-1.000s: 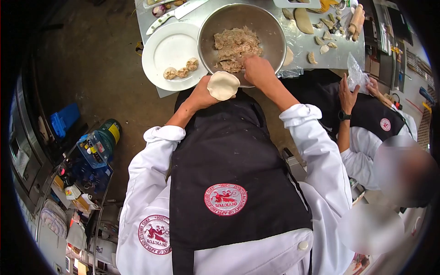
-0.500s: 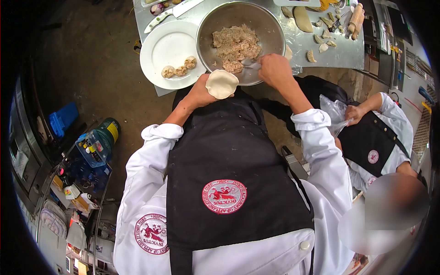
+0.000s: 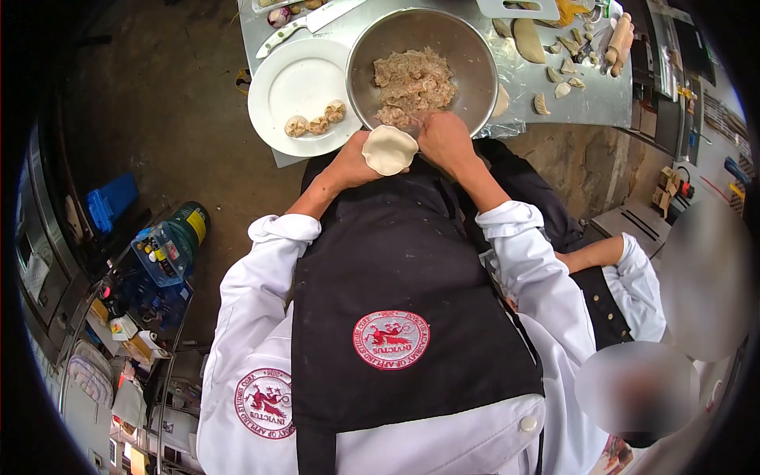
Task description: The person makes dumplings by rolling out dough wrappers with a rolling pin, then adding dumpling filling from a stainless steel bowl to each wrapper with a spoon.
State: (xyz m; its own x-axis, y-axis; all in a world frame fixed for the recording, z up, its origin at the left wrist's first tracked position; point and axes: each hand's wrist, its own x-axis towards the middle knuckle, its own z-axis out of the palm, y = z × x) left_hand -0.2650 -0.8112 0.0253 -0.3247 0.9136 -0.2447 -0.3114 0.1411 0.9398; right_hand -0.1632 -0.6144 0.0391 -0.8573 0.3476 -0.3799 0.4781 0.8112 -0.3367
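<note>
A round pale dumpling wrapper rests cupped on my left hand, its edge slightly wavy, just below the bowl's near rim. My right hand grips a spoon; most of it is hidden by my fingers and the filling. The spoon is at the near side of the minced filling inside a steel mixing bowl. Left of the bowl, a white plate carries three pleated dumplings near its lower edge.
On the metal table lie a knife, a flat dough piece, scattered folded dough pieces and rolling pins. A white board is at the back. Another person's arm is close to my right.
My right hand has moved left and nearer to the wrapper, with the spoon now at the filling's near edge. The person on my right has shifted, and a plastic bag there is mostly out of sight.
</note>
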